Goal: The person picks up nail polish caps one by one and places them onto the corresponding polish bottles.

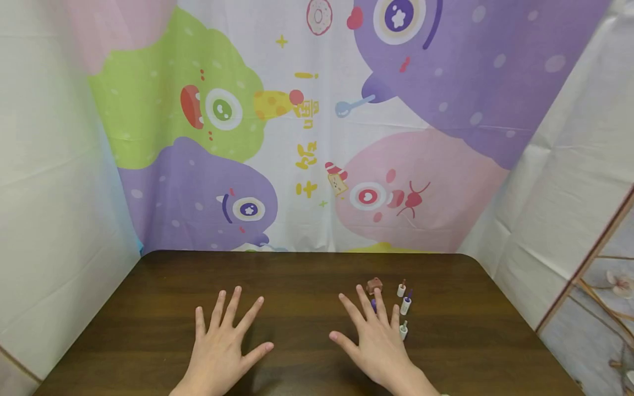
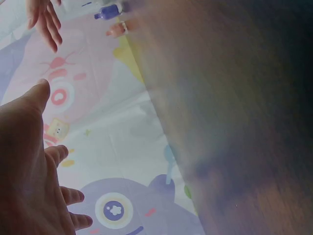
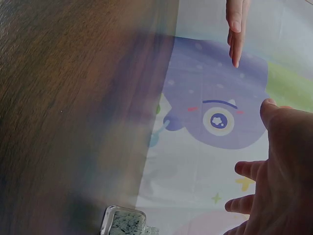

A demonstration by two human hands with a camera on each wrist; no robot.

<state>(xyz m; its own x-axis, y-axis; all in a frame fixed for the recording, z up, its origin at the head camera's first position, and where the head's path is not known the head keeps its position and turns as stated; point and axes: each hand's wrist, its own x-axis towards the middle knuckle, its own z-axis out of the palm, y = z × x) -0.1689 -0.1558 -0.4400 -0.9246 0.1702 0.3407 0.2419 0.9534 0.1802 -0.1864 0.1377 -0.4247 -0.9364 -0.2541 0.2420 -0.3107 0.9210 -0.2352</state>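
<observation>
Spread wide, our left hand point(image 1: 220, 346) and right hand point(image 1: 380, 344) hang empty over the table point(image 1: 297, 283); toward its far right corner, the brown bottle point(image 1: 374, 284) looks light, slick, breakable: best pinched by its sides.

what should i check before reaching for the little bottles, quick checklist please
1. Left hand free: ok, fingers spread, holding nothing.
2. Right hand free: ok, likewise.
3. Brown bottle upright: ok.
4. Purple bottle unobstructed in head view: not ok, mostly behind right fingers.
5. White caps on bottles: not ok, three stand apart, brushes up.
6. Glitter bottle full: cannot tell, cut off by frame.
</observation>
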